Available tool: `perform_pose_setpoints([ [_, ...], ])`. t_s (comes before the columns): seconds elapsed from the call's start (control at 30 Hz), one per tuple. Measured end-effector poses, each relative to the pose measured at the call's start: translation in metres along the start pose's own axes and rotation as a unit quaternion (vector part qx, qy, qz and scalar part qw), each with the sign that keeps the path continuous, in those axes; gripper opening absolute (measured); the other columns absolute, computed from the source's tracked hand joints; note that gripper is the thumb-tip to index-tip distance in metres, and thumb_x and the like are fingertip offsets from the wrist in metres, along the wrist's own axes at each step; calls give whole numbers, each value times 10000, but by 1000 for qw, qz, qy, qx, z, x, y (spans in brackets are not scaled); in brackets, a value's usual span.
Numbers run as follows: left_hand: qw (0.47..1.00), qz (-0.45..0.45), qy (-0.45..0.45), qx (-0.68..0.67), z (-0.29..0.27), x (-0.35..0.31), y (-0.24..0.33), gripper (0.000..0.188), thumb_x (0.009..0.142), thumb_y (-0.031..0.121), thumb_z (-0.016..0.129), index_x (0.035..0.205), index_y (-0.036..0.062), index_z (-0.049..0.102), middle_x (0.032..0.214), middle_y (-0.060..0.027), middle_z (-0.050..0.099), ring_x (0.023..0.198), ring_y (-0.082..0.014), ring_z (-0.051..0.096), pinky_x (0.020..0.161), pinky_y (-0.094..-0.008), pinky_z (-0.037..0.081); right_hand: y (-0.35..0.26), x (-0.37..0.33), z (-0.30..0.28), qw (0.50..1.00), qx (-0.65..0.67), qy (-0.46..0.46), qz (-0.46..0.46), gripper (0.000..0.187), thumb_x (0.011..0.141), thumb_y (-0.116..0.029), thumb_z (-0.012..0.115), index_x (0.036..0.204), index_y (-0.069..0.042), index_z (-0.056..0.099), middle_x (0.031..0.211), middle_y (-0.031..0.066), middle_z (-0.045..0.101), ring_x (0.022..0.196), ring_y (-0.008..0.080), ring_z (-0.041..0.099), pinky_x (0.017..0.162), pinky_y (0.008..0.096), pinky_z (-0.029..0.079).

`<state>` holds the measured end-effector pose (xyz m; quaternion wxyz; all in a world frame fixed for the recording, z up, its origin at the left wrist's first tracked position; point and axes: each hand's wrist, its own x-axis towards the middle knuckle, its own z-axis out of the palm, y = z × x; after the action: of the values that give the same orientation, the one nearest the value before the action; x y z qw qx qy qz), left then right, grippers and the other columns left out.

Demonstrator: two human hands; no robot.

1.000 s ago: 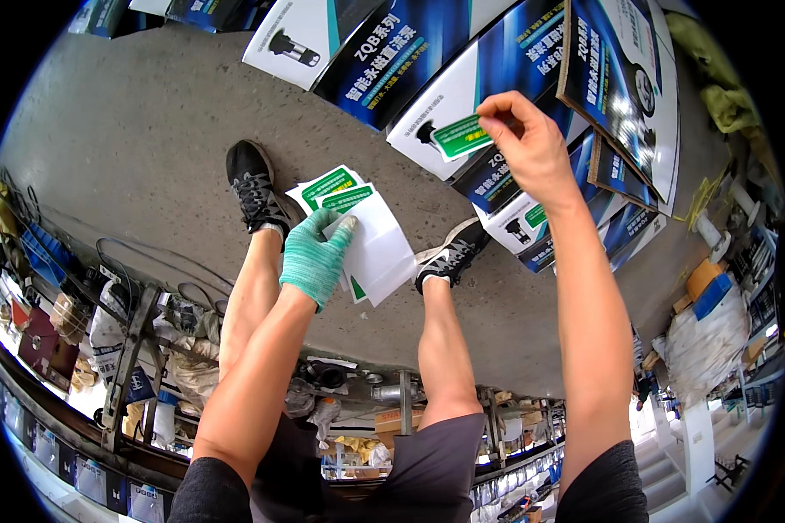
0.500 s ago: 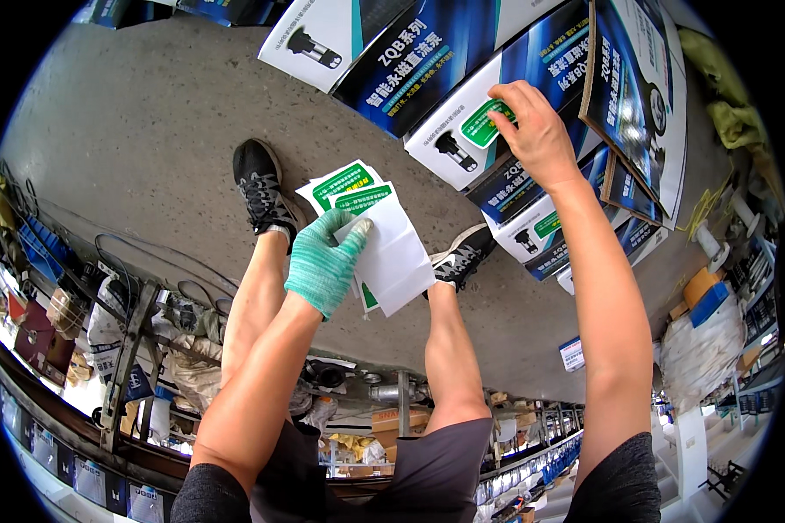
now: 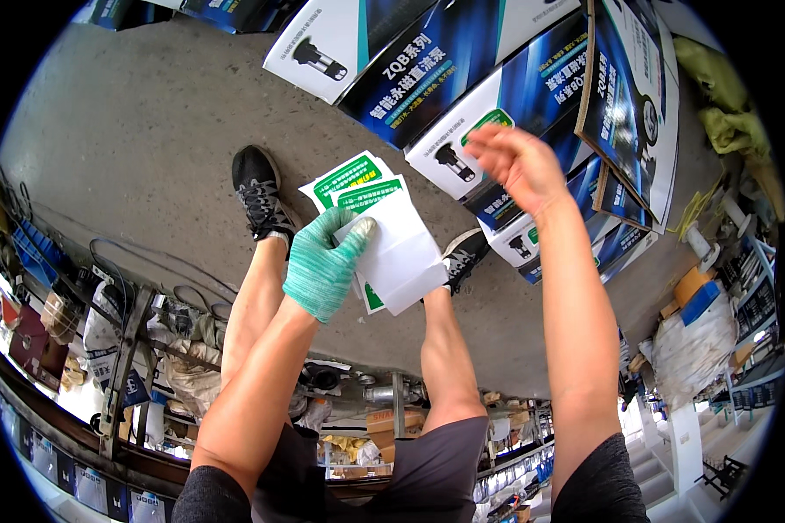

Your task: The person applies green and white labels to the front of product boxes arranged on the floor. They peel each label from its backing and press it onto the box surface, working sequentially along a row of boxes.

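My left hand (image 3: 327, 266), in a mint-green knitted glove, pinches a bunch of green-and-white sticker sheets (image 3: 351, 179). A creased white backing sheet (image 3: 403, 257) lies uppermost, its blank side up. My bare right hand (image 3: 519, 166) hovers over the boxes, its fingers apart, slightly blurred and holding nothing. Beside and partly behind those fingers, a green sticker (image 3: 497, 117) sits on the white panel of a blue-and-white carton (image 3: 440, 139). Another similar carton (image 3: 401, 74) lies just beyond it.
Open cardboard flaps (image 3: 624, 96) rise at the right of the carton row. My shoes (image 3: 257, 192) stand on the grey concrete floor (image 3: 166, 131). A cluttered metal rack (image 3: 131, 349) runs behind my legs. White plastic sheeting (image 3: 693, 357) is bundled at the right.
My right hand has come away from the green sticker on the carton, and its fingers have spread. The left hand keeps its hold on the sheets, almost unmoved.
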<state>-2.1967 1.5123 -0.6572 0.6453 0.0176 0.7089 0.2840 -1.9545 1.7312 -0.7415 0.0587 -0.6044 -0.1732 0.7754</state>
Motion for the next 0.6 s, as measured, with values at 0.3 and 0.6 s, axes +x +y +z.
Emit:
perform_pose_setpoints([
  [0.3,972,28,45,-231,-32,9,15,294,953,291,808,1080,34,742,932,-5,708,820,-72,580,725,-271,499,-7,-73,92,968,-215,-95,-86,181,1051,-192,630,1166,-55,658,955,13,655,870,91,635,769,254,538],
  [0.6,988,80,-17,-130,-65,-1,53,240,946,261,815,1030,44,757,884,15,696,795,-77,569,712,-270,494,-2,-123,176,902,-398,-19,-167,426,840,-316,897,1041,-24,661,974,18,528,842,133,500,779,287,484],
])
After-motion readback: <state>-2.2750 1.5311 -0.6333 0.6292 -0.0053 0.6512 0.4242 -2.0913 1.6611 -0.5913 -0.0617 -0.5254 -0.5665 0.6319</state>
